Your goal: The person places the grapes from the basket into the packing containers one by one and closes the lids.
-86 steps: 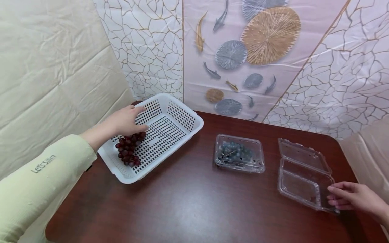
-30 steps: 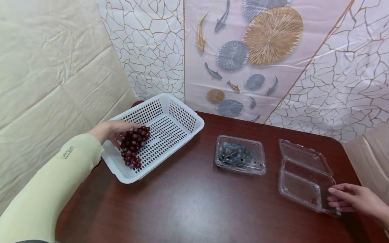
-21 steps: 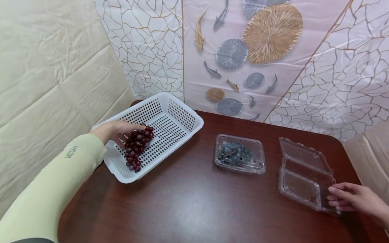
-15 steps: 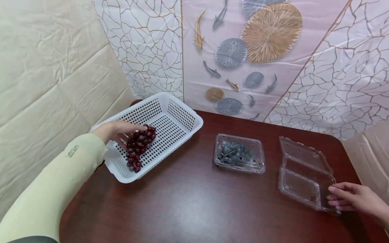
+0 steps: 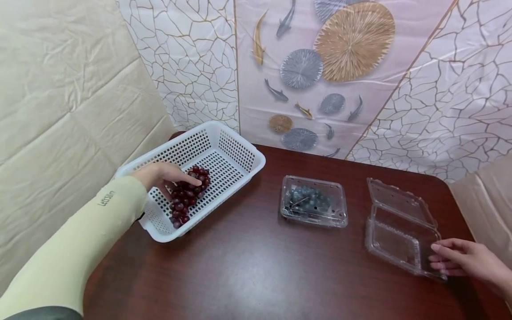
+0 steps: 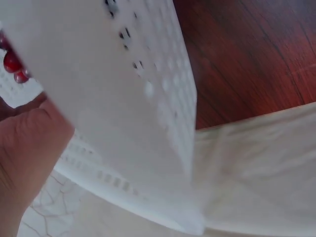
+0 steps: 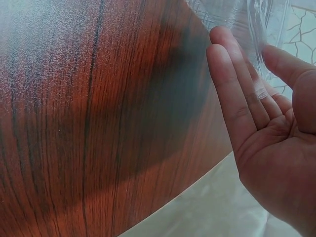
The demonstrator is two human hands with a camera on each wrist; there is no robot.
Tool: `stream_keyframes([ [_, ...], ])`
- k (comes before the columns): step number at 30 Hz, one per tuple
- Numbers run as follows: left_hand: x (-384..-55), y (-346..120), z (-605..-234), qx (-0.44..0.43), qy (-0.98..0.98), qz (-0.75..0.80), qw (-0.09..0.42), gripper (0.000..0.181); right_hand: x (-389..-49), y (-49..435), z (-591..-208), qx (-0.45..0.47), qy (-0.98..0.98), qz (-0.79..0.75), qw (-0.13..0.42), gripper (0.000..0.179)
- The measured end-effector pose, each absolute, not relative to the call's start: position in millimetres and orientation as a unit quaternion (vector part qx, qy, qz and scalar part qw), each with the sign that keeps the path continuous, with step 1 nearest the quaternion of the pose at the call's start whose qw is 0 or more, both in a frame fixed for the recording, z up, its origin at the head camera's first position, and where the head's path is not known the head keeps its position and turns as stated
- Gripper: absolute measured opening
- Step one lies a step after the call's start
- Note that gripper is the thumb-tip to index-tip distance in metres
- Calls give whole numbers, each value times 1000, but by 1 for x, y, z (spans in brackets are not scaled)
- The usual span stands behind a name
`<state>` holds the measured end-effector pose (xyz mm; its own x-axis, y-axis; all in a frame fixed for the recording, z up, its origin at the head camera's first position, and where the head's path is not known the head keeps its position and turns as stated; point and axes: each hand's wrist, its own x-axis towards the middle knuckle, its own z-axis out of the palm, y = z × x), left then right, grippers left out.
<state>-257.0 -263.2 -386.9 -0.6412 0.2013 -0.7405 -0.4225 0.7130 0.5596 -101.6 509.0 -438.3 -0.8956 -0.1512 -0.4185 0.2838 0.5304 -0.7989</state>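
In the head view, my left hand [image 5: 170, 174] reaches into the white plastic basket [image 5: 224, 182] and grips a bunch of dark red grapes [image 5: 188, 195]. The thumb lies over the top of the bunch, while the other fingers are mostly hidden. The left wrist view shows a few red grapes [image 6: 12, 61] past the basket's wall. At the far right, my right hand [image 5: 466, 258] pinches the near corner of an open, clear plastic clamshell box [image 5: 396, 244] between thumb and fingers. Its lid stands tilted back.
Between basket and open box sits a closed clear clamshell [image 5: 314, 202] with bluish-green grapes inside. Everything stands on a dark reddish-brown table [image 5: 256, 271]. Patterned and cream cloth rises behind the table and at its sides.
My left hand has come down from above the basket onto the red grapes and shifted right, the bunch moving with it. The right hand stays at the open clamshell box.
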Motion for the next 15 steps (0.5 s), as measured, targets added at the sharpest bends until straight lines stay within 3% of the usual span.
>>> stream_keyframes([
  [5,-254,-251,-388,-62,859,325,390,104,-101,513,-440,15,827,-511,235,33],
  [15,-256,-238,-397,-52,885,275,373,87,-101,514,-442,15,824,-516,234,33],
])
